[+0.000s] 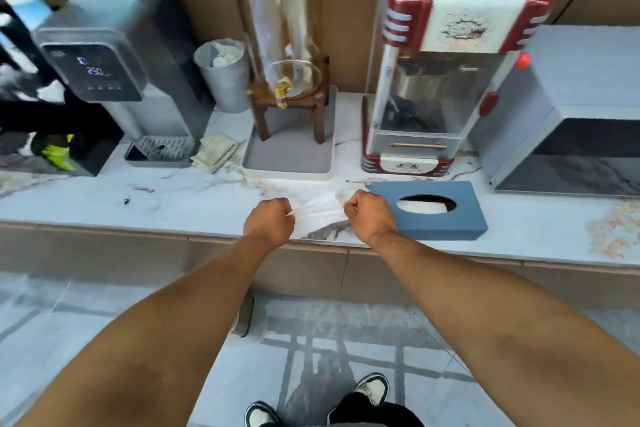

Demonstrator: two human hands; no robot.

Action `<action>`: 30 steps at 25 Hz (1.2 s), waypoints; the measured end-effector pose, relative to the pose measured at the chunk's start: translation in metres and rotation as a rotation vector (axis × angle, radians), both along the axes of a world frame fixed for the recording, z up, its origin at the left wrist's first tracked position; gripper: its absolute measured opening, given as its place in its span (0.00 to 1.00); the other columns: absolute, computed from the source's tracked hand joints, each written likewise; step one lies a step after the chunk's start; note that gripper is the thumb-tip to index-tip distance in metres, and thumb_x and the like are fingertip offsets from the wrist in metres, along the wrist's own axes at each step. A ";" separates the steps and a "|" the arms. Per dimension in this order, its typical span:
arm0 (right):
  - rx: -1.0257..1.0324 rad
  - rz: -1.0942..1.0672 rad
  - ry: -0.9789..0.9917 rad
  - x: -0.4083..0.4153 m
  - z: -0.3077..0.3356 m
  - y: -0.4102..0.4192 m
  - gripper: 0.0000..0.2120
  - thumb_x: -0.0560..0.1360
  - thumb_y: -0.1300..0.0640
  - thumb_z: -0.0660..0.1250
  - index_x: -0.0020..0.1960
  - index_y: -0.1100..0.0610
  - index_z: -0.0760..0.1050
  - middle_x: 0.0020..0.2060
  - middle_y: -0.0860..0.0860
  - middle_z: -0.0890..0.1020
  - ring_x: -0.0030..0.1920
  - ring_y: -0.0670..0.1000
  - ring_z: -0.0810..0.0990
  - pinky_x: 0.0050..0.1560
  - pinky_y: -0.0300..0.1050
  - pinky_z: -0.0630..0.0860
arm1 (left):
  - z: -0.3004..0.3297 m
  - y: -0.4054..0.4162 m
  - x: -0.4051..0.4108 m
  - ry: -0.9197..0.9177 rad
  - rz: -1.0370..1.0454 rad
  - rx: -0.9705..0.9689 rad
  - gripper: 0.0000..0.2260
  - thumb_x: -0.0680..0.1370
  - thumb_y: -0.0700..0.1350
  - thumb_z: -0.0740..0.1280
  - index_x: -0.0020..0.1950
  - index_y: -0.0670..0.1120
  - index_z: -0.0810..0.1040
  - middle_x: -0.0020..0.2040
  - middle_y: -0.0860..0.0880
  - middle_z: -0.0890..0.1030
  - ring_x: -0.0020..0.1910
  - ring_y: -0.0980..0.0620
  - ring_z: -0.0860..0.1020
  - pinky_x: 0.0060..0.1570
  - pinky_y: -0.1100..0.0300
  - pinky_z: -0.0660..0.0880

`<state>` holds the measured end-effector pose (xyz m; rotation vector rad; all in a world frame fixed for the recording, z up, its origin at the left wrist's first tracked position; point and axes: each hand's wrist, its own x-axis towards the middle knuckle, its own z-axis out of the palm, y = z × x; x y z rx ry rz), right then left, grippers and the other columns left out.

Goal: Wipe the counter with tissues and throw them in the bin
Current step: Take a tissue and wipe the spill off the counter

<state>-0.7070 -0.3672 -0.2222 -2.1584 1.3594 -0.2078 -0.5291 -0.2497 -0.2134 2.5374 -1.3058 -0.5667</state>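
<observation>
A thin white tissue point(318, 210) is stretched between my two hands just above the front edge of the white marble counter point(173, 198). My left hand point(268, 220) pinches its left end and my right hand point(369, 215) pinches its right end. Directly right of my right hand lies a blue tissue box point(460, 222) with an oval slot showing white tissue. A small grey bin point(225, 80) holding crumpled white tissues stands at the back of the counter, left of the drink dispenser. Dark specks point(127, 200) lie on the counter to the left.
Along the back stand a water dispenser machine point(104, 73), a glass drink dispenser on a wooden stand point(289, 90) over a grey tray point(287, 163), a red popcorn machine point(440, 80) and a grey microwave point(571, 121). A folded cloth point(214, 151) lies near the tray. Crumbs point(613, 232) sit at far right.
</observation>
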 end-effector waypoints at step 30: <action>0.184 0.473 -0.023 0.448 -0.043 0.162 0.05 0.75 0.53 0.68 0.45 0.55 0.80 0.45 0.53 0.84 0.47 0.55 0.81 0.49 0.48 0.79 | -0.022 0.222 0.376 0.024 0.492 0.175 0.07 0.76 0.44 0.62 0.46 0.44 0.78 0.48 0.42 0.80 0.46 0.41 0.78 0.40 0.55 0.72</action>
